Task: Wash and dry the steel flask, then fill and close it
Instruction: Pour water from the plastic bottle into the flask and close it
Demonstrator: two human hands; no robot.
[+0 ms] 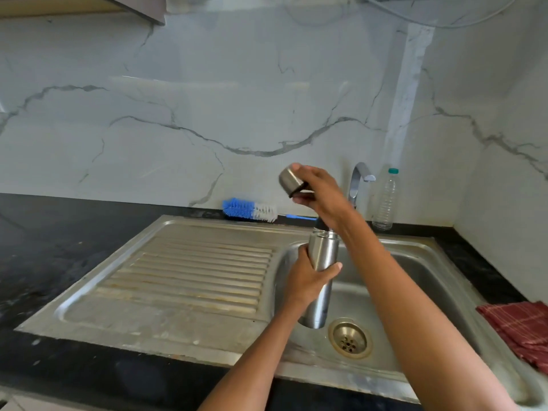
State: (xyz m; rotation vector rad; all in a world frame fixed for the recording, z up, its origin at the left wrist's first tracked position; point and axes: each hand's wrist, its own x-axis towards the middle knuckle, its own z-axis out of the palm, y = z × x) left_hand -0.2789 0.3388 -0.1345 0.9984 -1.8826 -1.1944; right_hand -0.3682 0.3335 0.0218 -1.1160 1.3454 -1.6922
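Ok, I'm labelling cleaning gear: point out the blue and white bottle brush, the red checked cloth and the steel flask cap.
Blue and white bottle brush (249, 209), head view, bristles.
Red checked cloth (520, 329), head view, folded middle.
Steel flask cap (290, 178), head view, side wall.

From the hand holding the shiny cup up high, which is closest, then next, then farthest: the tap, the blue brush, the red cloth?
From the right hand gripping the steel cap:
1. Tap, just to its right by the wall.
2. Blue brush, to its left on the counter behind the sink.
3. Red cloth, far right on the counter's near end.
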